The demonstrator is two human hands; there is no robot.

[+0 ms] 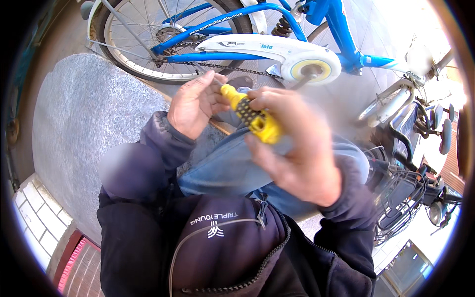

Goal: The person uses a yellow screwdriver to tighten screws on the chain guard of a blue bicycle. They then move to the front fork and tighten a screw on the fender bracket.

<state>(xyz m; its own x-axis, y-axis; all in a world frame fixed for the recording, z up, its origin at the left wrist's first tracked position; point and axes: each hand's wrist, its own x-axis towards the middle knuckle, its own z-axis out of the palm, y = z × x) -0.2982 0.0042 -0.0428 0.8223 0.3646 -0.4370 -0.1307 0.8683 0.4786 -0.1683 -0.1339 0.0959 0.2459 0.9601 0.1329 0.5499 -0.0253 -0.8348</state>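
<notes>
A screwdriver (pixel 251 114) with a yellow and black handle is in my right hand (pixel 299 148), fingers over the upper side and thumb below. That hand is slightly blurred. The screwdriver's thin shaft points up and left, toward the lower run of a bicycle chain (pixel 225 67). My left hand (pixel 192 106) is beside the shaft, palm turned inward, its fingers loosely bent and apart. Beyond both hands stands a blue bicycle (pixel 341 34) with a white chain guard (pixel 242 45) and a rear wheel (pixel 128 62). Where the screwdriver's tip ends is unclear.
A grey speckled slab (pixel 79 119) lies on the left. My jeans-covered legs (pixel 222 161) are under my hands. To the right are the bicycle's front end and another cycle with a black wire basket (pixel 398 203). White tiles (pixel 42 213) show at lower left.
</notes>
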